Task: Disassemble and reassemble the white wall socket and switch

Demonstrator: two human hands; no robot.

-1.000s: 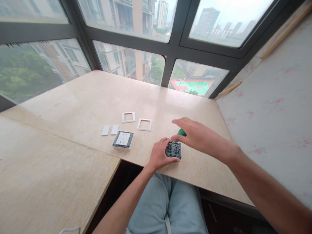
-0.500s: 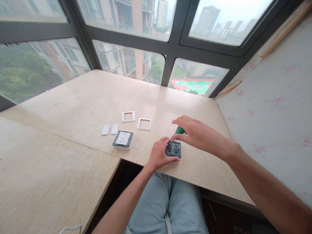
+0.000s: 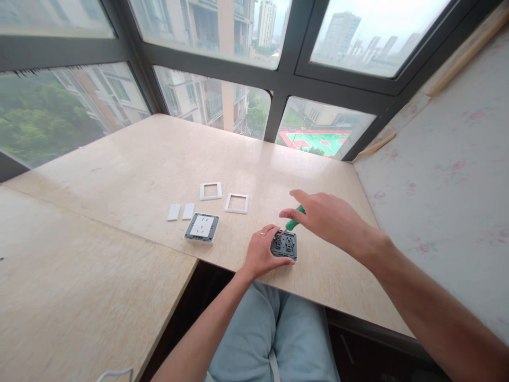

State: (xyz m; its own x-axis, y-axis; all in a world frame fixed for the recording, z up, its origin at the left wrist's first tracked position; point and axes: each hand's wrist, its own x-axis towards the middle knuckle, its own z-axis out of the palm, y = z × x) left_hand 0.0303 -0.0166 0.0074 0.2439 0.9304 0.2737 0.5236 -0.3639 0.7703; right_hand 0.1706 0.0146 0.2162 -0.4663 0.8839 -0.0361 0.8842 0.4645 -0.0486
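- well, the left hand (image 3: 260, 253) clasps a grey switch (image 3: 288, 246)
- right hand (image 3: 318, 212) holds a green screwdriver (image 3: 292, 224), forefinger and thumb spread
- a socket (image 3: 202, 226) lies to the left

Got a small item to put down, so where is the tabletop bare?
The tabletop is bare between the two white frames and the windows, and just left of the white plates. It is crowded where the left hand holds the dark module under the green screwdriver in the right hand, and around the socket, plates and frames.
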